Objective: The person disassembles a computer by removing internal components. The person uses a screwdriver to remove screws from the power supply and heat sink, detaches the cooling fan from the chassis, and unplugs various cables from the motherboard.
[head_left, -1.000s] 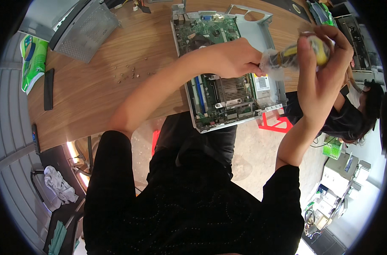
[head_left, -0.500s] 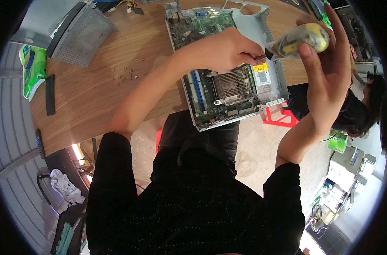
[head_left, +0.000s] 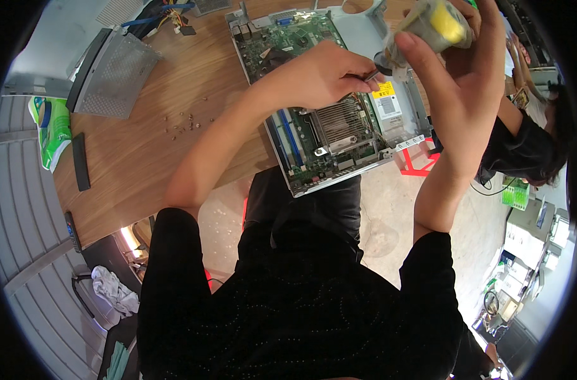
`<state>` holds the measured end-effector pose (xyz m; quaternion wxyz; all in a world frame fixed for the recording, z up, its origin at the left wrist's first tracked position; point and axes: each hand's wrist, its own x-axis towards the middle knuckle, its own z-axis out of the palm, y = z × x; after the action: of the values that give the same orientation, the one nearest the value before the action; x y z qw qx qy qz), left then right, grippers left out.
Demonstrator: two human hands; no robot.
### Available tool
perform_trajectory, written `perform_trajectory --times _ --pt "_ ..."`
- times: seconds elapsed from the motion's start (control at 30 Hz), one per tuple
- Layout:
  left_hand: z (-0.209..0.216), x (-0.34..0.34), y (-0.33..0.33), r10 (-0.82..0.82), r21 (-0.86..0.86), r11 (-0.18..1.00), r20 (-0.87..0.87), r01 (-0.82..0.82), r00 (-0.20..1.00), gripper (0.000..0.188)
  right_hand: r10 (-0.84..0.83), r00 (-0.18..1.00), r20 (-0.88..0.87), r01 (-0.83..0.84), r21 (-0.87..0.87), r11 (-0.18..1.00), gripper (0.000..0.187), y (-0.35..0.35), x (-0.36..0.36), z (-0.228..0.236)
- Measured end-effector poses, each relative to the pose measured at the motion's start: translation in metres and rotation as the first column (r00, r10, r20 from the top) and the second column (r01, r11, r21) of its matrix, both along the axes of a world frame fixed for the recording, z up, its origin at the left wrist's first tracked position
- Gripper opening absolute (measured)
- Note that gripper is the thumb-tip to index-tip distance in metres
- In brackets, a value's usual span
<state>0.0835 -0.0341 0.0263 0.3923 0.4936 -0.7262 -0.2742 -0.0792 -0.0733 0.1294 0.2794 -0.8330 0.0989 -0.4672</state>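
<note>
My right hand (head_left: 459, 95) is wrapped around a grey-and-yellow electric screwdriver (head_left: 421, 31) covered in clear plastic, held tilted over the far right of an open computer case (head_left: 358, 168). The fingers of my left hand (head_left: 329, 75) pinch a thin dark screwdriver bit (head_left: 372, 75) at the tool's black nose. Whether the bit is fully seated there I cannot tell. Below both hands lies a green motherboard (head_left: 301, 44) with a finned heat sink (head_left: 342, 126). Beside the heat sink, a yellow-and-white label (head_left: 386, 101) sits on a metal part.
Several small screws (head_left: 188, 123) lie scattered on the wooden table (head_left: 225, 164). To the left are a perforated metal panel (head_left: 120, 76), a dark strip (head_left: 80, 161) and a green-and-white packet (head_left: 54, 130). Another person in black (head_left: 523, 149) is at the right.
My right hand and the electric screwdriver have moved left and farther up. The left hand has shifted slightly left with the bit still pinched. The whole view has shifted slightly.
</note>
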Motion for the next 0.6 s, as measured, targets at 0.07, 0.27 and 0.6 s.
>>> perform_trajectory --times 0.07,0.27,0.6 --pt "-0.003 0.0 -0.001 -0.023 -0.039 0.999 -0.055 0.021 0.998 0.032 0.336 0.914 0.228 -0.381 0.196 0.904 0.092 0.002 0.002 -0.002" --pt "0.005 -0.008 0.005 0.137 -0.24 0.966 0.161 -0.096 0.978 0.03 -0.183 0.97 -0.16 0.177 -0.047 0.983 0.081 0.018 0.004 0.01" --pt "0.007 -0.003 0.008 0.176 -0.145 0.979 0.26 -0.142 0.949 0.027 -0.176 0.984 0.005 0.175 0.07 0.982 0.086 0.012 0.006 -0.011"
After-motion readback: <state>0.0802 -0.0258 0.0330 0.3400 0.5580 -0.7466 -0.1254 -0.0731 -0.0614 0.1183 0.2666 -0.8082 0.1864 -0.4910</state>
